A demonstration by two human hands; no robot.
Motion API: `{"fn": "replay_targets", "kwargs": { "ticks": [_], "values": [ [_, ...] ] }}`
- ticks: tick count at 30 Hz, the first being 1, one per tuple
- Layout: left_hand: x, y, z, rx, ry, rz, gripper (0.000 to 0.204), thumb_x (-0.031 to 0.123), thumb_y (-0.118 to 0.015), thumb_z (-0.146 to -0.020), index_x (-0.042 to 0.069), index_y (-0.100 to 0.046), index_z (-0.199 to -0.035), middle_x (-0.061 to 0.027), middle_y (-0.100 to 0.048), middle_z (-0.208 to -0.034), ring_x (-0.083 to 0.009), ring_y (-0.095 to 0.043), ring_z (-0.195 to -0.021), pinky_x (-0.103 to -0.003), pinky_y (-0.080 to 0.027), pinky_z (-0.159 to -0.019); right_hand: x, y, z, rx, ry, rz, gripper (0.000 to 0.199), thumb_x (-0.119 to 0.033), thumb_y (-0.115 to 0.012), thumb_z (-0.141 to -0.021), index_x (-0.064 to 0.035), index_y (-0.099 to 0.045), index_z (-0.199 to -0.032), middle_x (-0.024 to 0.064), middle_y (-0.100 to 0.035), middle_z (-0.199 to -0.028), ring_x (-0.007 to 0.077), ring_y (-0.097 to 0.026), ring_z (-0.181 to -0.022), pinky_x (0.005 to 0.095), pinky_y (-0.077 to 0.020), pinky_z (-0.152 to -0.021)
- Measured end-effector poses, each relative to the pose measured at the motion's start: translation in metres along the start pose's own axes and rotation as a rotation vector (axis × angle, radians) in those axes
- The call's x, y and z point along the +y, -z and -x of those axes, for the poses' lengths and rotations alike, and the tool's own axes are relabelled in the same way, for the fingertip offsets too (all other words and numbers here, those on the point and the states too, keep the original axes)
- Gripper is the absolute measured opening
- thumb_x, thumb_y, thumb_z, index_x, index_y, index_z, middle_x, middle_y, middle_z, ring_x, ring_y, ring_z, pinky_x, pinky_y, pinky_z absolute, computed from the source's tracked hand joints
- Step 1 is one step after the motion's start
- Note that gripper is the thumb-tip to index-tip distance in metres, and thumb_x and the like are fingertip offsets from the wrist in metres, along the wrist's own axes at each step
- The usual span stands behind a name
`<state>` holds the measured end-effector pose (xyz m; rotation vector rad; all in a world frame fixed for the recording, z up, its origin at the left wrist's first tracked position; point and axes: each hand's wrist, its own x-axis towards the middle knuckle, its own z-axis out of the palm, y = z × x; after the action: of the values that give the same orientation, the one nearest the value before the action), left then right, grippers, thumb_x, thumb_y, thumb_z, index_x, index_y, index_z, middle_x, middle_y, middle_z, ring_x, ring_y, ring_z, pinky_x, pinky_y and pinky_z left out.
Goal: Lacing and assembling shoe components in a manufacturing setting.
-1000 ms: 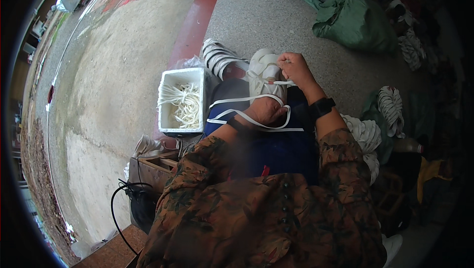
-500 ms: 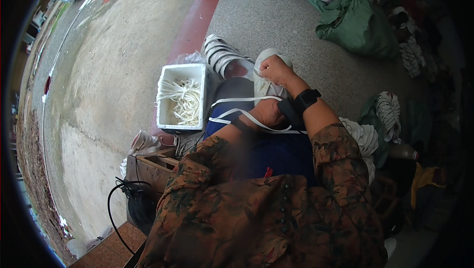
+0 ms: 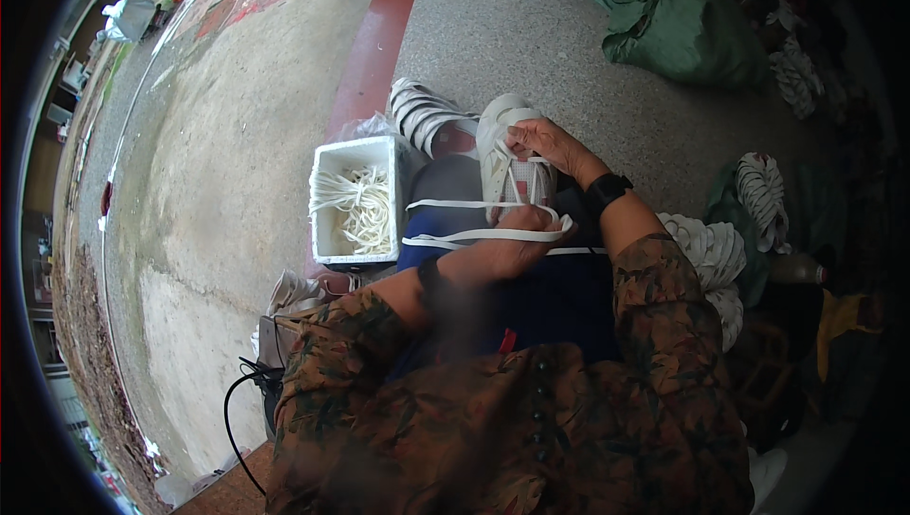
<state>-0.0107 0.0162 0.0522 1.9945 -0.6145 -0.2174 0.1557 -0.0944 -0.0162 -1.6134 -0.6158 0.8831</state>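
A pale sneaker [image 3: 495,174] with a mesh upper lies over my lap, its collar end pointing away from me. My right hand [image 3: 555,143] is closed at the top of its lacing, thumb and fingers on the tongue and collar edge. Close to the toe end, my left hand [image 3: 521,235] pinches a flat white shoelace [image 3: 445,240], which loops past its fingers. Long strands of the lace trail left across my blue-covered lap [image 3: 559,297]. Whether the right fingertips also hold lace cannot be made out.
Left of my lap stands a white foam box [image 3: 318,240] of bundled white laces [image 3: 365,211]. Beyond my knees lies a stack of nested shoe pieces [image 3: 422,112]. A green sack [image 3: 687,41] sits far right; more stacked shoe pieces [image 3: 706,249] lie by my right arm.
My right hand has shifted slightly right and down, uncovering the sneaker's collar and lacing. My left hand has turned, with the lace now looping beside its fingers. The view has shifted a little.
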Motion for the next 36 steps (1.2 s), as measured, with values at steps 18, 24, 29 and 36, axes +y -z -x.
{"fn": "replay_targets", "kwargs": {
  "ticks": [18,24,29,36],
  "values": [
    [0.015,-0.05,0.072,-0.425,-0.23,-0.3,0.018,0.013,-0.052,-0.083,0.007,-0.063,-0.096,-0.0087,-0.063,-0.095,-0.024,-0.062,-0.084,-0.033,-0.05,-0.075,-0.065,-0.097,0.042,-0.47,0.261,0.334,0.02,-0.018,-0.062,-0.083,0.0003,-0.061,-0.092,0.0065,-0.062,-0.079,0.0147,-0.058,-0.076,0.0293,-0.0456,-0.071],
    [0.054,-0.026,0.061,-0.432,-0.205,-0.373,0.018,0.016,-0.053,-0.085,0.008,-0.063,-0.097,-0.0109,-0.062,-0.097,-0.0256,-0.061,-0.089,-0.034,-0.049,-0.078,-0.064,-0.074,0.055,0.103,0.387,0.346,0.011,-0.011,-0.06,-0.082,0.0001,-0.062,-0.082,0.0063,-0.062,-0.074,0.0161,-0.059,-0.07,0.0292,-0.0464,-0.068],
    [0.063,-0.025,0.053,-0.362,-0.234,-0.262,0.013,0.014,-0.057,-0.08,0.003,-0.061,-0.086,-0.0141,-0.059,-0.087,-0.0308,-0.059,-0.083,-0.036,-0.048,-0.073,0.005,-0.017,0.07,0.618,0.248,0.096,0.004,0.002,-0.057,-0.079,-0.0007,-0.059,-0.079,0.0007,-0.059,-0.069,0.0076,-0.055,-0.067,0.0221,-0.0453,-0.063],
    [0.062,-0.029,0.048,-0.217,-0.328,-0.163,0.011,0.009,-0.058,-0.076,-0.001,-0.059,-0.074,-0.0169,-0.058,-0.078,-0.0339,-0.058,-0.077,-0.038,-0.048,-0.069,0.01,-0.042,0.063,0.439,0.304,0.48,0.015,0.005,-0.059,-0.073,-0.0018,-0.062,-0.086,0.006,-0.058,-0.086,0.0158,-0.058,-0.071,0.0274,-0.0471,-0.066]
  ]
}}
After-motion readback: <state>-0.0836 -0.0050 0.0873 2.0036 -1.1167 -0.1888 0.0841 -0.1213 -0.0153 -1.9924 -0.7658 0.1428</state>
